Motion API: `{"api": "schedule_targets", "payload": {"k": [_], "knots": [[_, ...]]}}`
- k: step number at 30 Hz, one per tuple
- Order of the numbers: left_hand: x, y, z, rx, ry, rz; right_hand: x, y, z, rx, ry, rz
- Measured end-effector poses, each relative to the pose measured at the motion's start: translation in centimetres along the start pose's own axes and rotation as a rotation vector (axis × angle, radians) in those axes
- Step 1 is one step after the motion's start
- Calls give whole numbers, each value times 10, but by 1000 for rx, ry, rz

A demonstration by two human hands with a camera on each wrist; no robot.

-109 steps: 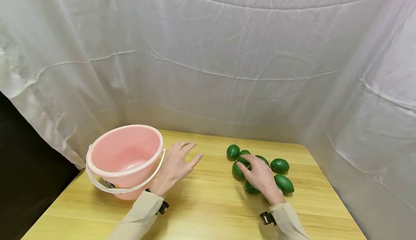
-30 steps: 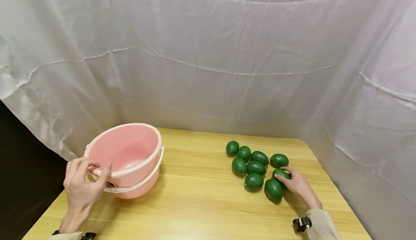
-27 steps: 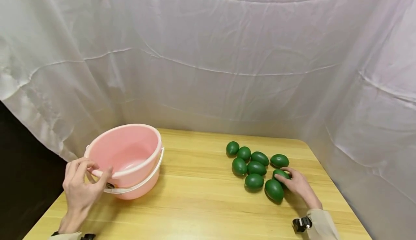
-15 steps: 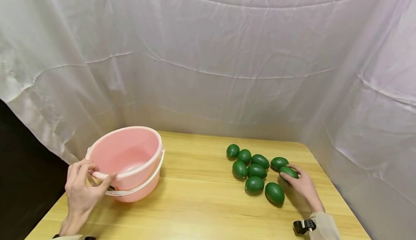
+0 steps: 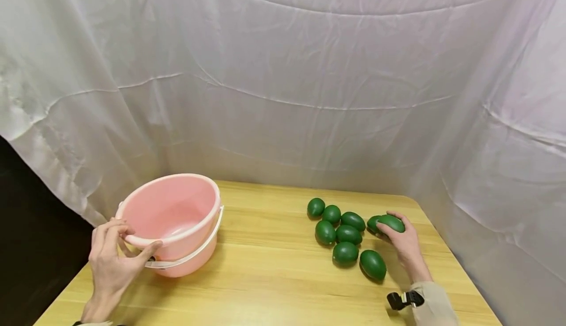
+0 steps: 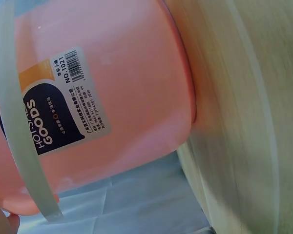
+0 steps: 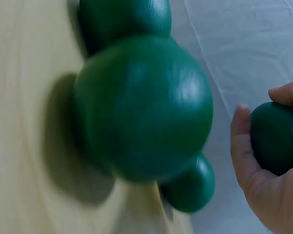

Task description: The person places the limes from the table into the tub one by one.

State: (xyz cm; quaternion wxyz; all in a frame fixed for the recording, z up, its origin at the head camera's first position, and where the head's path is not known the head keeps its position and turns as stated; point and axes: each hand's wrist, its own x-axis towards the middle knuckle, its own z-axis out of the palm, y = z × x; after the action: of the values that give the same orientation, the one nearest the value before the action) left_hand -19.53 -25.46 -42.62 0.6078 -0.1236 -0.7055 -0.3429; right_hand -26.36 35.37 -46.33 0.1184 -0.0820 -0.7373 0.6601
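Note:
My left hand (image 5: 110, 262) holds the near left rim of a pink bucket (image 5: 187, 267), fingertips over the edge and thumb along its outside. In the left wrist view the bucket's side (image 6: 132, 97) shows a printed label (image 6: 63, 107), crossed by the white handle (image 6: 17, 131). On the right, my right hand (image 5: 406, 240) grips a dark green avocado (image 5: 392, 223) between thumb and fingers. It partly covers another avocado (image 5: 372, 224) behind it. The right wrist view shows the held avocado (image 7: 276, 139) raised beside the hand, fingers curled round it.
Several more avocados lie grouped on the wooden table (image 5: 265, 277), one (image 5: 373, 265) sitting closest to the front. The bucket's handle hangs down across its front. Pale curtains (image 5: 283, 95) enclose the table at the back and sides.
My left hand has gone from the bucket's right side to its near left rim. My right hand has taken an avocado from beside the front one and shifted it away from me, upward in view.

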Motion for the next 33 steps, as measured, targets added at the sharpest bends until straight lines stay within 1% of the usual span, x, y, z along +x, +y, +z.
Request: {"api": "schedule_targets", "payload": {"k": [1, 2, 8, 10, 13, 16, 19, 21, 23, 28, 33], "knots": [[-1, -2, 0, -1, 3, 1, 1, -2, 4, 30, -13, -3], [-2, -4, 1, 2, 2, 2, 2, -3, 8, 24, -17, -9], [-6, -18, 6, 5, -20, 6, 3, -9, 34, -98, -44, -23], [-9, -21, 6, 2, -30, 13, 4, -10, 43, -116, -60, -21], [-11, -25, 5, -5, -48, 24, 7, -14, 56, -128, -77, -20], [-11, -27, 6, -10, -63, 31, 9, -18, 70, -147, -109, -31], [-9, -27, 8, -20, -61, 40, 9, -21, 84, -172, -155, -42], [-9, -27, 9, -22, -60, 43, 10, -23, 93, -176, -190, -51], [-9, -27, 10, -22, -59, 40, 9, -23, 102, -165, -204, -62], [-10, -25, 10, -15, -83, 28, 6, -26, 123, -119, -191, -103], [-9, -25, 8, 3, -89, 27, 1, -35, 147, -86, -209, -134]]}}
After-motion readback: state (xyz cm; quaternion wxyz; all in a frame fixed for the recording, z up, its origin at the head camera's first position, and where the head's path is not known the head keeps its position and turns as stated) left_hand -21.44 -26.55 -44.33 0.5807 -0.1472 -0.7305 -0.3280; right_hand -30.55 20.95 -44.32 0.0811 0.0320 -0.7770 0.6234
